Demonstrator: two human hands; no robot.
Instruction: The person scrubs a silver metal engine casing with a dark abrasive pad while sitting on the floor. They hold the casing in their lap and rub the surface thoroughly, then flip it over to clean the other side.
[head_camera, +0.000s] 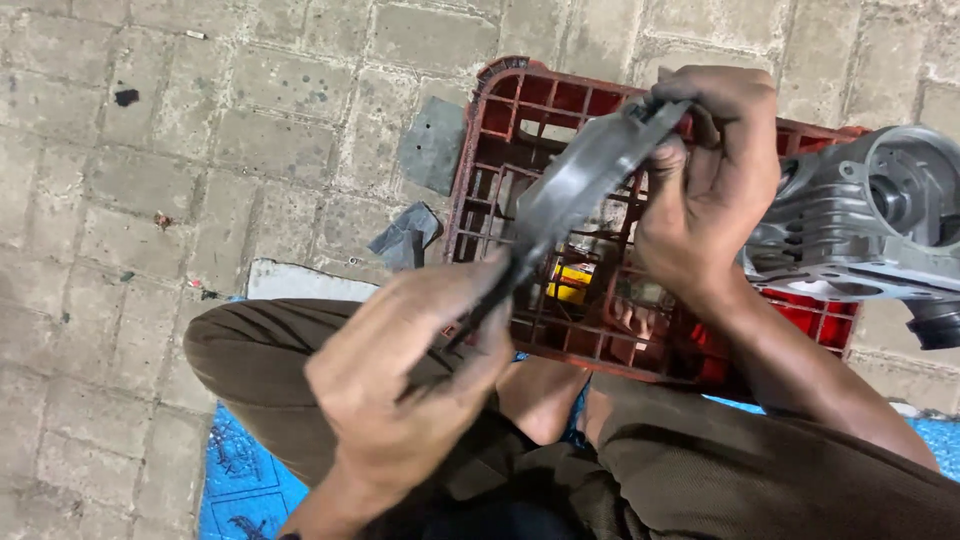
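Gripping a thin grey gasket-like ring (580, 180) at both ends, the hands hold it up in the air over a red plastic crate (500, 130) — the left hand (410, 385) is closed on the lower, nearer end, thumb pressed against a dark narrow part, and the right hand (715, 170) is closed round the upper, farther end. The ring runs slantwise between them, edge-on to the camera. It looks flat, light and somewhat flexible (the sort of piece that could crease or tear if bent hard), so it seems best held as it is here, by the two opposite ends with the fingers flat on its faces, rather than pinched in the middle. The hands look grimy, which may make the grip slippery. Just beyond the right hand a grey finned metal engine part (860, 225) rests on the crate's far corner — heavy and rigid by the look of it. Beyond the left hand, scraps of grey sheet (432, 145) lie on the paved floor (200, 150), and a blue mat (245, 475) lies under the person's legs
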